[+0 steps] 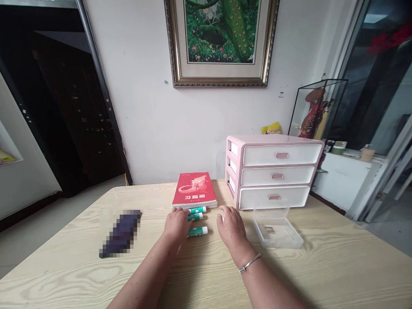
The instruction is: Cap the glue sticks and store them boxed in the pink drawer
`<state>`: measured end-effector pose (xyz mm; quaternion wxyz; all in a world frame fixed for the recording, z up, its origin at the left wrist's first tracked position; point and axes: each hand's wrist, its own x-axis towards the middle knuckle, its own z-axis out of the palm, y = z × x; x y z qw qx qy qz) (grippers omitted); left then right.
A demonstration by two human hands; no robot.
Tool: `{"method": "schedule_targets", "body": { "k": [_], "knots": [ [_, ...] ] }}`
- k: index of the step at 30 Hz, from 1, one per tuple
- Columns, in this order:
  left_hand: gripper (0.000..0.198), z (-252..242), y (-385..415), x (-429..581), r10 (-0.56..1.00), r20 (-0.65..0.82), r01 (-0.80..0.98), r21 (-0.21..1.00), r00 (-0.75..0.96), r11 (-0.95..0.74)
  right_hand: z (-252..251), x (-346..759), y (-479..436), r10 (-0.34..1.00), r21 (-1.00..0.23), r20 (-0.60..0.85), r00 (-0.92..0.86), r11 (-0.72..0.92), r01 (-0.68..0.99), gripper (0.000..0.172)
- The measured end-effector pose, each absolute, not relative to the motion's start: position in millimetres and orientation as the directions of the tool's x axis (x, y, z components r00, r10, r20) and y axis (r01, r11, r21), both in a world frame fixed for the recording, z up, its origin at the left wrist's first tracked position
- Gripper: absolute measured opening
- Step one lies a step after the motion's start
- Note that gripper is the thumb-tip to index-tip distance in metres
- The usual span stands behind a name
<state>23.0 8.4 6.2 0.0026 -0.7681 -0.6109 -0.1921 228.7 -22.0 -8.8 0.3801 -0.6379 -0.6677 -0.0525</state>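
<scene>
Three green glue sticks with white caps lie one below another on the wooden table: the upper one (197, 210), the middle one (195, 217) and the lower one (197, 231). My left hand (176, 224) is at their left ends and covers part of them; its fingers curl down, and their grip cannot be made out. To the right of the sticks, my right hand (231, 223) rests near the table with its fingers apart and nothing seen in it. A red book (195, 189) lies flat just beyond my left hand.
A pink and white drawer unit (277, 176) stands at the back right. Before it is an open clear plastic box (280, 234) with small items inside. A dark, pixelated object (121, 233) lies on the wooden table (64, 262) at the left. Behind is a wall.
</scene>
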Motion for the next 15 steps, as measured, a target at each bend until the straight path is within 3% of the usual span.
{"method": "schedule_targets", "body": {
  "k": [6, 11, 13, 15],
  "knots": [
    [0.01, 11, 16, 22, 0.919, 0.328, 0.924, 0.234, 0.219, -0.304, -9, 225, -22, 0.81, -0.446, 0.578, 0.101, 0.21, 0.87, 0.028],
    [0.011, 14, 11, 23, 0.915, 0.357, 0.907, 0.296, 0.188, -0.301, -5, 223, -23, 0.801, -0.508, 0.591, 0.099, 0.274, 0.817, 0.026],
    [0.02, 18, 4, 25, 0.925, 0.36, 0.83, 0.474, 0.122, -0.294, -3, 222, -25, 0.809, -0.588, 0.574, 0.126, 0.299, 0.752, 0.024],
    [0.03, 23, -4, 27, 0.952, 0.303, 0.556, 0.784, 0.044, -0.276, -2, 219, -27, 0.842, -0.699, 0.519, 0.145, 0.321, 0.639, 0.024]
  ]
}}
